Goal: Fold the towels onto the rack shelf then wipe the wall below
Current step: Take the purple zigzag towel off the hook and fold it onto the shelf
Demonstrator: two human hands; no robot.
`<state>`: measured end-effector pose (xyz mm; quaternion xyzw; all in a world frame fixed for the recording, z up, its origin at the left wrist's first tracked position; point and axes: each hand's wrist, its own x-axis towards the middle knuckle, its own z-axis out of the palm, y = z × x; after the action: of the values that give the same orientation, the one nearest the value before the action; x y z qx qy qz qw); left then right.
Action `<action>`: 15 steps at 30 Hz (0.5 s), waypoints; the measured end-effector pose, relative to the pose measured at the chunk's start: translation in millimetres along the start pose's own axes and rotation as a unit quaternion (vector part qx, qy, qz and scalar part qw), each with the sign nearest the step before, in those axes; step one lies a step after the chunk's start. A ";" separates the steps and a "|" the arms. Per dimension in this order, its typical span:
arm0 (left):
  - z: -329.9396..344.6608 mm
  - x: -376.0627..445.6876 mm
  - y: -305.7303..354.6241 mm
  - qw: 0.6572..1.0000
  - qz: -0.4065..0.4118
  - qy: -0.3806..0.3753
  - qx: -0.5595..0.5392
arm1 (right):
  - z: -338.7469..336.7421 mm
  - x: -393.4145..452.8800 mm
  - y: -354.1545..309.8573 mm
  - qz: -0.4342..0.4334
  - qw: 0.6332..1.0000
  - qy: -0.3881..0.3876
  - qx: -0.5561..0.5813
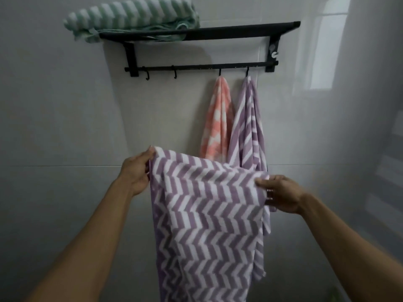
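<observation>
Purple chevron towel (207,214): hangs spread between my two hands in front of the wall (65,127), below the black rack (196,33). Its top edge sags between the grips; its lower edge runs out of view. Left hand (136,171): pinches the upper left corner. Right hand (278,194): fingers curled on the upper right edge. Rack shelf: green towel (130,16) folded at left, right half bare. Hooks: pink towel (218,118), second purple towel (248,123).

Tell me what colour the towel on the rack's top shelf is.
Mint green and white stripes, on the folded towel atop the shelf; seen in the head view.
</observation>
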<state>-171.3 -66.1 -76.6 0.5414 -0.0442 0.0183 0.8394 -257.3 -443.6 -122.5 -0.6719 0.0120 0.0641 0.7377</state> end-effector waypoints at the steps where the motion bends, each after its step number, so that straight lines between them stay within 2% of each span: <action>1: -5.1 -1.6 1.1 0.998 0.016 -0.057 -0.010 | 2.8 2.6 -7.2 -0.029 0.998 0.025 0.039; 2: -10.5 -5.5 -3.5 0.994 0.015 -0.107 0.015 | 3.6 5.7 -14.5 -0.055 0.995 0.036 0.077; 3: -17.0 -11.7 -12.5 0.989 -0.001 -0.126 0.072 | 5.3 9.7 -23.0 -0.073 0.991 0.038 0.102; 5: -26.3 -25.1 -36.7 0.977 -0.053 -0.074 0.194 | 7.6 13.0 -38.8 -0.098 0.984 0.060 0.132; 6: -26.8 -28.7 -44.3 0.975 -0.064 -0.027 0.210 | 6.8 13.9 -45.1 -0.111 0.980 0.077 0.145; 8: -24.4 -24.3 -44.5 0.983 -0.058 0.046 0.169 | 0.6 12.0 -49.6 -0.112 0.975 0.097 0.165; 9: -20.8 -20.1 -37.2 0.987 -0.049 0.059 0.145 | -1.1 7.4 -48.2 -0.095 0.979 0.083 0.161; 11: -9.3 -10.6 -21.4 0.994 -0.039 0.039 0.096 | -0.3 -2.5 -35.3 -0.028 0.997 0.023 0.074; 13: 0.9 -5.5 -7.4 0.996 -0.036 0.007 0.076 | 9.0 -9.1 -19.3 0.033 0.999 -0.019 -0.018; 15: 4.2 -5.0 3.6 0.998 -0.029 -0.027 0.051 | 19.7 -9.8 -19.3 0.013 1.000 0.004 0.002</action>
<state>-176.7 -68.4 -72.1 0.5848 -0.0501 -0.0185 0.8094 -266.2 -426.6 -100.5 -0.6708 0.0236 0.0714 0.7378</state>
